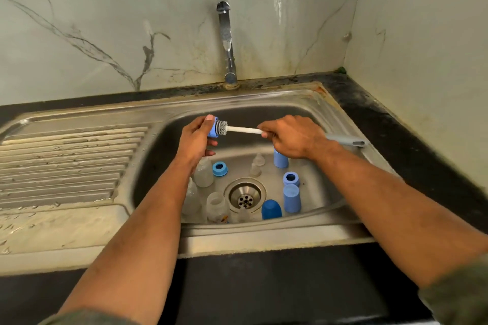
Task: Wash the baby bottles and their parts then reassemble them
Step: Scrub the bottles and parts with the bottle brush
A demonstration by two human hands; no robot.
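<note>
Scrubbing a bottle collar over the sink. The left hand (pixel 196 137) grips a blue screw ring (pixel 212 127), fingers and thumb curled round its rim, its open mouth turned toward the right so that the brush can enter along the ring's axis. The right hand (pixel 290 137) is clenched on the white handle of the bottle brush (pixel 237 129), pinching it near mid-length; the grey bristle head sits at, and apparently partly inside, the ring's opening. The grey rear end of the handle projects past the wrist toward the sink's right rim. Both hands are held above the steel sink (pixel 340 119) — presumably so drips and loosened residue fall into the basin.

On the sink floor, around the drain (pixel 245 196), the remaining parts lie disassembled. Left of the drain stand clear bottles (pixel 203 173), close together. A second blue ring (pixel 220 169) lies just beside them, and a third ring (pixel 291 179) lies right of the drain. Two clear nipples (pixel 257 163) rest behind the drain. Light-blue caps (pixel 291 198) stand upside-down to the right; a darker blue cap (pixel 271 209) stands near the front wall. The tap (pixel 226 39) above shows no visible stream.

Judged stage: early washing — most parts look untouched, and reassembly is not begun.
</note>
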